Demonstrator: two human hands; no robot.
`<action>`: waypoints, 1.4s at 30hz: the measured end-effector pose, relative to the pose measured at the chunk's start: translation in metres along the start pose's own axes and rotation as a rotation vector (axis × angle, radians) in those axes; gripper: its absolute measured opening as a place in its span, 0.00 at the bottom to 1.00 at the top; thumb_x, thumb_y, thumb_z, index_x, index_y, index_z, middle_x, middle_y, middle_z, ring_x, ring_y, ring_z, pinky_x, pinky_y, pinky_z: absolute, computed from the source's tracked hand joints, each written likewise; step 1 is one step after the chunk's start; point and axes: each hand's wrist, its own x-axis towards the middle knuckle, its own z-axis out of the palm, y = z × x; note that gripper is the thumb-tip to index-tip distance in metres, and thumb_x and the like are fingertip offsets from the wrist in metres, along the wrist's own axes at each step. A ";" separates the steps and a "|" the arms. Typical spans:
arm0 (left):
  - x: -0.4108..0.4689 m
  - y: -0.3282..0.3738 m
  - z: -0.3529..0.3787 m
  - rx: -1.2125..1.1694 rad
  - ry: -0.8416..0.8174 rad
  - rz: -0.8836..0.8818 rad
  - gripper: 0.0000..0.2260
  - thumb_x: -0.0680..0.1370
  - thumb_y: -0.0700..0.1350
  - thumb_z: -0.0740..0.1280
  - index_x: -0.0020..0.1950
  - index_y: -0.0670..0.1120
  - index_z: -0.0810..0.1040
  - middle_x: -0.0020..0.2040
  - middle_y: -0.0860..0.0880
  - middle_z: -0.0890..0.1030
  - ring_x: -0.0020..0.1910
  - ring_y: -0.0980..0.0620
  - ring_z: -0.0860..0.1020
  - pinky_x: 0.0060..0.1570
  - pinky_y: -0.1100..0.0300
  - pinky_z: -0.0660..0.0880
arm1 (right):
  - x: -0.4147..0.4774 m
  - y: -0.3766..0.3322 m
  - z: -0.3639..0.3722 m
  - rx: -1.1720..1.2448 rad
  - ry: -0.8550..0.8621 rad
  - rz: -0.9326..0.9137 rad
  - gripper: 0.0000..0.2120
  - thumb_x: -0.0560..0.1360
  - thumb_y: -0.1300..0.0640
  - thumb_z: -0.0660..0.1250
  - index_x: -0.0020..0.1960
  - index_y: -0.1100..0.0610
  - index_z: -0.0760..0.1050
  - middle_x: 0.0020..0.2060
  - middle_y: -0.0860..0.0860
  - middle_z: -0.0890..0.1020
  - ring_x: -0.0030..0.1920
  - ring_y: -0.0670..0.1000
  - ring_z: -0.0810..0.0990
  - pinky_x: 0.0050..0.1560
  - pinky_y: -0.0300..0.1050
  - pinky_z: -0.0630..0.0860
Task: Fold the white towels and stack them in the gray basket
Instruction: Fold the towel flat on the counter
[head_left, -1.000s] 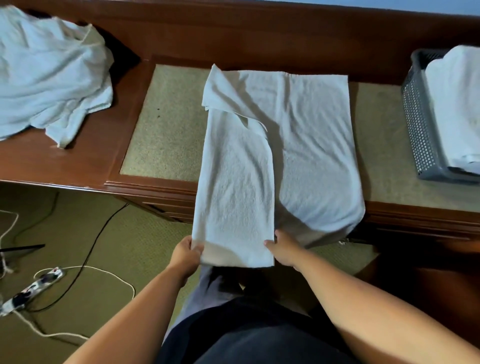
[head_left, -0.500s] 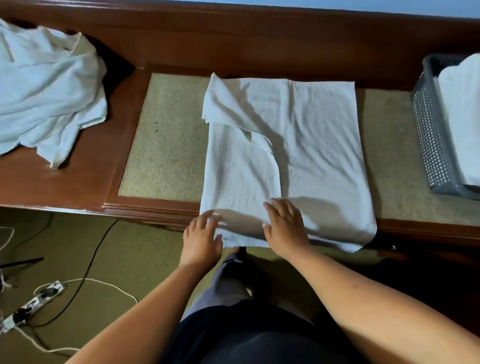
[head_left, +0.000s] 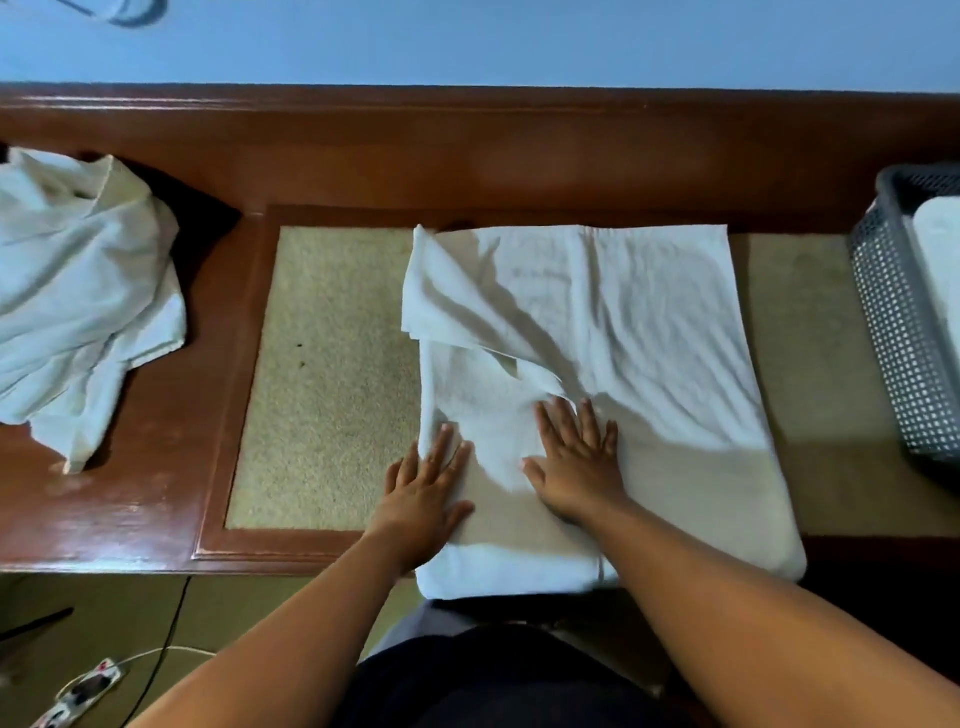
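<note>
A white towel (head_left: 623, 332) lies spread on the desk's tan inlay, its left third folded over and its near edge hanging slightly past the desk front. My left hand (head_left: 423, 493) lies flat with straight fingers on the folded strip's left edge. My right hand (head_left: 576, 462) presses flat on the strip's right edge, fingers spread. A crumpled pile of white towels (head_left: 78, 306) sits at the desk's far left. The gray basket (head_left: 904, 332) stands at the right edge, with a folded white towel (head_left: 943, 260) inside it.
The wooden desk (head_left: 156, 493) has a raised back ledge against a blue wall. Bare tan inlay (head_left: 332, 379) shows left of the towel. On the floor at lower left lie a power strip (head_left: 78, 693) and cables.
Both hands let go of the folded strip's near edge, moved up onto the towel and now lie flat farther along it. The camera has tilted up toward the wall.
</note>
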 end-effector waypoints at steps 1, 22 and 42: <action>0.009 -0.005 -0.007 0.018 0.002 0.034 0.35 0.82 0.65 0.54 0.79 0.63 0.33 0.75 0.62 0.23 0.81 0.41 0.43 0.77 0.45 0.44 | 0.008 -0.002 -0.005 0.017 0.006 0.003 0.37 0.79 0.35 0.52 0.81 0.45 0.38 0.80 0.44 0.38 0.78 0.56 0.30 0.75 0.65 0.34; 0.238 -0.039 -0.153 -0.641 0.393 -0.189 0.46 0.74 0.62 0.71 0.83 0.51 0.49 0.79 0.42 0.62 0.74 0.39 0.65 0.73 0.44 0.65 | 0.223 -0.001 -0.122 0.107 0.032 0.270 0.46 0.74 0.24 0.46 0.80 0.47 0.32 0.79 0.48 0.31 0.78 0.57 0.30 0.75 0.68 0.38; 0.126 -0.001 -0.045 0.120 0.243 0.274 0.31 0.82 0.60 0.52 0.83 0.52 0.48 0.83 0.46 0.42 0.82 0.43 0.44 0.77 0.40 0.51 | 0.058 0.061 -0.019 0.091 0.155 0.119 0.30 0.80 0.45 0.47 0.81 0.48 0.50 0.81 0.51 0.43 0.81 0.57 0.47 0.73 0.65 0.57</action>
